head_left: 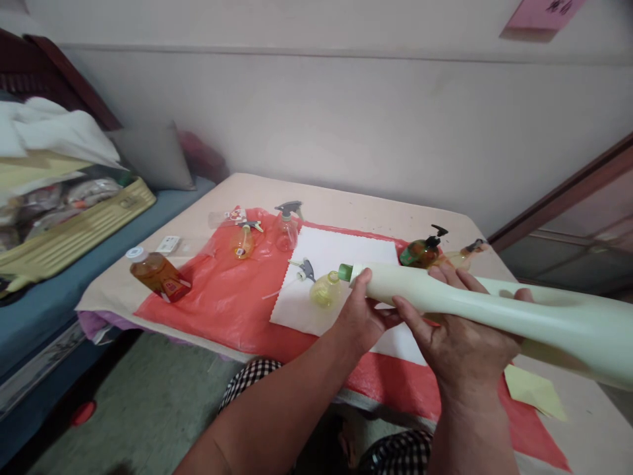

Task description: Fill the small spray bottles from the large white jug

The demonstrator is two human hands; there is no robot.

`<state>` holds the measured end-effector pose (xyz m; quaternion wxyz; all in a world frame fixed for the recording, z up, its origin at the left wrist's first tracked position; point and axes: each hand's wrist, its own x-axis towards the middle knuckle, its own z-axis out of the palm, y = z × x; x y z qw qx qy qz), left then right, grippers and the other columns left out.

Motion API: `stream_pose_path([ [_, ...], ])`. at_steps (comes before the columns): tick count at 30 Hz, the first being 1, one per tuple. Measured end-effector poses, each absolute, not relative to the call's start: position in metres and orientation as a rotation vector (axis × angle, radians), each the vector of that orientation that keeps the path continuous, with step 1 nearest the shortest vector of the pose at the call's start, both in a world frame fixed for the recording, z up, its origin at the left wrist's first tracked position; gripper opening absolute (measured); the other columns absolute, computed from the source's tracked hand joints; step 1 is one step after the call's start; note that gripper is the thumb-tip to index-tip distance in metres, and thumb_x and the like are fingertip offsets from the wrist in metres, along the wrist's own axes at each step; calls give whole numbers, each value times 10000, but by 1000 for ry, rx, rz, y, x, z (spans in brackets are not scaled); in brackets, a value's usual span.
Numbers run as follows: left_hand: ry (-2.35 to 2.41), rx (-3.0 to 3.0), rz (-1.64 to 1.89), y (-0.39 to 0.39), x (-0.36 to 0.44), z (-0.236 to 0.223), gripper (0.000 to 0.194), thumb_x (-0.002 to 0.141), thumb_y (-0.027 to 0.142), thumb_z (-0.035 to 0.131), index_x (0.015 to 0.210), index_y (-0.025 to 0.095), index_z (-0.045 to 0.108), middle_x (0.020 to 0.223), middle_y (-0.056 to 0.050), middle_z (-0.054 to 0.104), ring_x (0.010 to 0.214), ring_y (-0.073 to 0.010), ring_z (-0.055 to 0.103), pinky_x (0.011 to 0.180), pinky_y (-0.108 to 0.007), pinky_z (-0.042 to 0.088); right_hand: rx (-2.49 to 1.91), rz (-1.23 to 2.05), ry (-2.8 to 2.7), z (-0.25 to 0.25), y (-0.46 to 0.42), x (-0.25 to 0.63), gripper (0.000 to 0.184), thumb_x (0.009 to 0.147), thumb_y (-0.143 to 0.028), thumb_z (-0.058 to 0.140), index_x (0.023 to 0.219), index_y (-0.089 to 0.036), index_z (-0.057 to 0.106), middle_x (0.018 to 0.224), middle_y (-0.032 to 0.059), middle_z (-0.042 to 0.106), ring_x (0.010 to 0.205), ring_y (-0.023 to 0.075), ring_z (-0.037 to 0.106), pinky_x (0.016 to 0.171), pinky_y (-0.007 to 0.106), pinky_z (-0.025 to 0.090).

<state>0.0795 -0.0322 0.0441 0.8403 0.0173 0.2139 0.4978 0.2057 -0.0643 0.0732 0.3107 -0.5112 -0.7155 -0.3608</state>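
Observation:
Tipped nearly level, a large pale green jug (pixel 558 320) points its green spout (pixel 345 272) toward the mouth of a small yellow bottle (pixel 325 290). My left hand (pixel 363 316) is wrapped round the jug's neck. Farther back, my right hand (pixel 465 336) grips the jug's handle part from below. The yellow bottle stands on a white sheet (pixel 341 244), and whether liquid is flowing cannot be made out. Beside it lies a grey-and-white trigger spray head (pixel 304 269) with its thin tube.
Red plastic (pixel 212 316) covers the table's middle. Around it are an amber bottle (pixel 161 276), a yellow sprayer (pixel 242 243), a clear sprayer (pixel 287 231), a dark green pump bottle (pixel 420 252) and an orange sprayer (pixel 459 257). Yellow paper (pixel 534 390) lies at right. A bed (pixel 44 336) adjoins on the left.

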Motion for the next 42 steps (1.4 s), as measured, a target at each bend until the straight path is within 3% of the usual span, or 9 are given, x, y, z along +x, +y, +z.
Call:
stream_pose_path([
  [12,448,24,1041,-33,80,45,409,909,509,609,1140,178,674,1117,-119,683,922,-233,686,749,-343,613,-1319,-1010,-1871,74,-63,205,642,868,-493,698,1379,-131,557,1259,159,720,1131,356,687,1190,627,233],
  [21,463,30,1049,-33,79,46,370,916,504,606,1109,194,665,1031,-96,702,895,-226,689,721,-336,618,-1310,-969,-1871,75,-64,204,640,890,-475,675,1414,-136,534,1258,183,715,1128,380,684,1160,675,256],
  [42,449,10,1058,-34,80,45,378,908,499,623,1107,181,669,1014,-102,693,893,-232,684,700,-342,626,-1310,-1020,-1881,75,-64,204,648,860,-480,721,1373,-119,558,1249,168,721,1126,362,689,1183,623,254],
])
